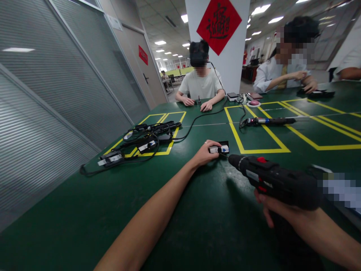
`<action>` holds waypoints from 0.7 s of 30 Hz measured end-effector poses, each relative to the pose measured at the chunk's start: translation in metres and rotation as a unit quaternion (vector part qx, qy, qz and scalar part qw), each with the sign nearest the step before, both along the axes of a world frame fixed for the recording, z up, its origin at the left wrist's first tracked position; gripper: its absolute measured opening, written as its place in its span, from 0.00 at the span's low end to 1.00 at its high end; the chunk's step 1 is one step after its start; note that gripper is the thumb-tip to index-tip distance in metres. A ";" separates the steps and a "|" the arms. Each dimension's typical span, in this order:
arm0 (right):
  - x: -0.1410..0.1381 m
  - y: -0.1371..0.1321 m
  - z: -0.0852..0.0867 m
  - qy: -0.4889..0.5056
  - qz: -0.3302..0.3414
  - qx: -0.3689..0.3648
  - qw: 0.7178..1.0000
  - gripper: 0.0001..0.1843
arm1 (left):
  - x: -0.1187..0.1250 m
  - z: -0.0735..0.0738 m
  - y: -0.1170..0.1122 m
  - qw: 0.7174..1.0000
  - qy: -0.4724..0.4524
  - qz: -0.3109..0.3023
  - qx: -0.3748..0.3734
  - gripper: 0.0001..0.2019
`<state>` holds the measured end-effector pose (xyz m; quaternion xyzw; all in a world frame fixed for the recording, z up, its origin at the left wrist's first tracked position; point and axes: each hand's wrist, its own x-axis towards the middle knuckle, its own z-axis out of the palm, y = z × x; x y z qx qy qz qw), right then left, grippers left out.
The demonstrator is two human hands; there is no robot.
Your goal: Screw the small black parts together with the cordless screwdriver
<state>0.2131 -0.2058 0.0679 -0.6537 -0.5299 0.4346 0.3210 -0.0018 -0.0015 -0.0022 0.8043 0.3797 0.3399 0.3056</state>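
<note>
My left hand [205, 153] reaches out over the green table [141, 210] and pinches a small black and white part [219, 148], holding it down on the tabletop. My right hand [275, 209] grips a black cordless screwdriver [270, 180] with red buttons. The tool lies level, and its bit tip touches the small part from the right. Much of my right hand's fingers are hidden under the tool body.
A pile of black cabled parts [141, 141] lies left inside a yellow taped box. Another screwdriver [267, 121] rests across a taped box farther back. One person [200, 81] sits opposite, a second person [287, 67] at the far right. A glass partition [56, 94] runs along the left.
</note>
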 end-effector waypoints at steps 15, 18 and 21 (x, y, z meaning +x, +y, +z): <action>0.004 0.006 -0.001 0.024 0.047 0.010 0.999 0.07 | 0.000 -0.001 0.000 1.000 -0.002 -0.002 0.001 0.19; 0.005 0.005 -0.003 -0.012 0.049 0.009 0.999 0.09 | 0.001 -0.001 0.000 1.000 0.005 0.002 0.000 0.18; 0.003 0.001 -0.003 -0.042 0.026 0.003 0.999 0.13 | 0.000 -0.001 -0.001 1.000 0.006 0.002 -0.001 0.18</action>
